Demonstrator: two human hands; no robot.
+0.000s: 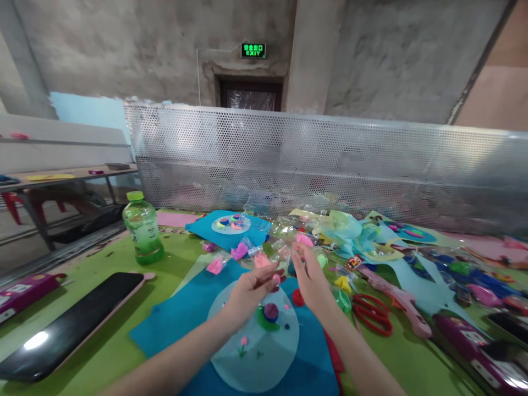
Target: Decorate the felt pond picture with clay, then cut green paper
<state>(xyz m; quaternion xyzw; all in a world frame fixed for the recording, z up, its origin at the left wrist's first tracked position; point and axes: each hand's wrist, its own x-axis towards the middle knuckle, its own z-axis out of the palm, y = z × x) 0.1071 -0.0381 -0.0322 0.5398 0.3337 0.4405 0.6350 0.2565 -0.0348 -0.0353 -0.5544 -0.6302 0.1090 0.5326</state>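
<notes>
Bag [223, 258] holds pink clay [214, 267] near the left hand [252, 289].

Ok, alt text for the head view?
A person's left hand and right hand hover over a pale-blue circle bearing small colourful shapes; the left seems to hold a pink lump. Green bottle and phone sit left, red scissors right, on a green-covered table.

pale blue disc [272, 360] is looking like smooth matt paper | purple-and-green clay figure [270, 313] is looking smooth | phone screen [82, 316] is shining glossy black | bottle [141, 226] is showing clear, glossy plastic | scissors handles [385, 328] are looking like smooth red plastic | barrier [264, 140] is gleaming in perforated metal | wall [144, 49] is looking like rough, matt concrete
</notes>
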